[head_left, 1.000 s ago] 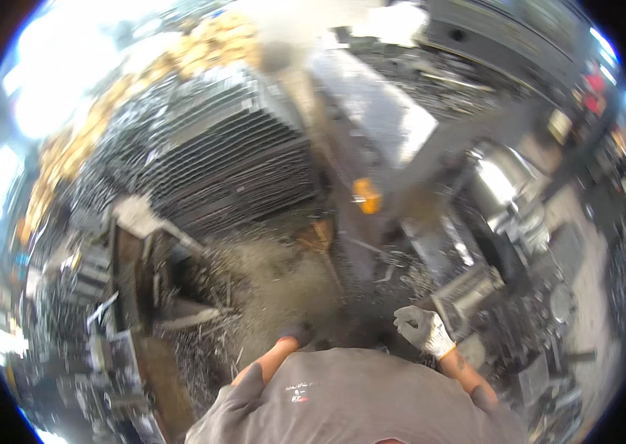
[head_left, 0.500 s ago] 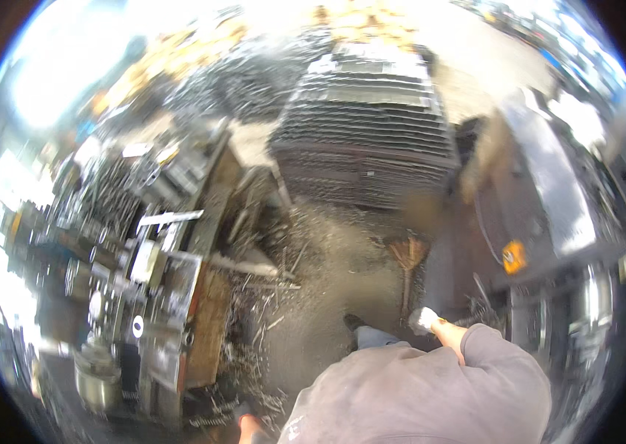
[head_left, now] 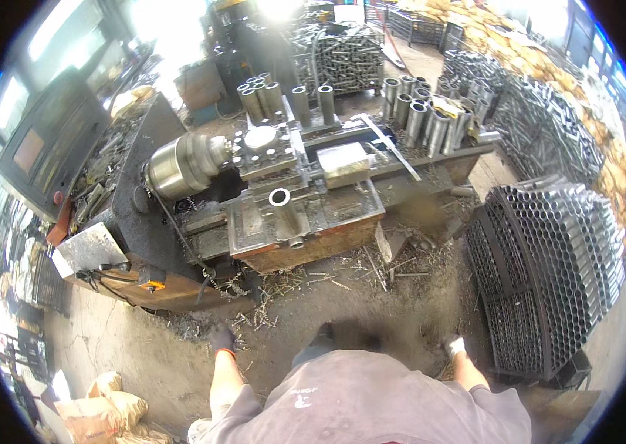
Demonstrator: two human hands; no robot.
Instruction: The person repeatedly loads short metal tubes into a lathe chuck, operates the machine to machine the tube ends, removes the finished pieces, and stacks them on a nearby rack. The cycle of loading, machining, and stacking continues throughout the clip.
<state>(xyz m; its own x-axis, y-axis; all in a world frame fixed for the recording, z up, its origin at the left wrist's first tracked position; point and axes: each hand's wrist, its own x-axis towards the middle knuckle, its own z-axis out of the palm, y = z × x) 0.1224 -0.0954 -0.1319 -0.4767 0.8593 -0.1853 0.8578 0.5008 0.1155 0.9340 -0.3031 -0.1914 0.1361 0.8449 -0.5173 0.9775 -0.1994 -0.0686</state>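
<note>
My left hand [head_left: 222,339], in a dark glove with an orange cuff, hangs low over the floor in front of a lathe. My right hand [head_left: 455,345], in a white glove, hangs to the right, nearest the big stack of metal tubes [head_left: 549,274]. Both are too small to show the fingers or anything in them. On the lathe, a short steel tube [head_left: 281,211] stands upright on the near ledge. Behind it are the round chuck [head_left: 180,170], the tool post [head_left: 262,152], a pale block [head_left: 344,163] and a caliper [head_left: 390,146].
Upright tubes [head_left: 416,111] crowd the lathe's far right end, and more [head_left: 257,96] stand behind the tool post. Metal shavings [head_left: 261,314] litter the floor along the lathe. Paper sacks [head_left: 102,414] lie at lower left. An orange switch box [head_left: 153,285] sits on the lathe's left front.
My view has swung left, from the tube stack and a bench with a yellow tape measure to the lathe, now straight ahead. Both arms now hang at my sides.
</note>
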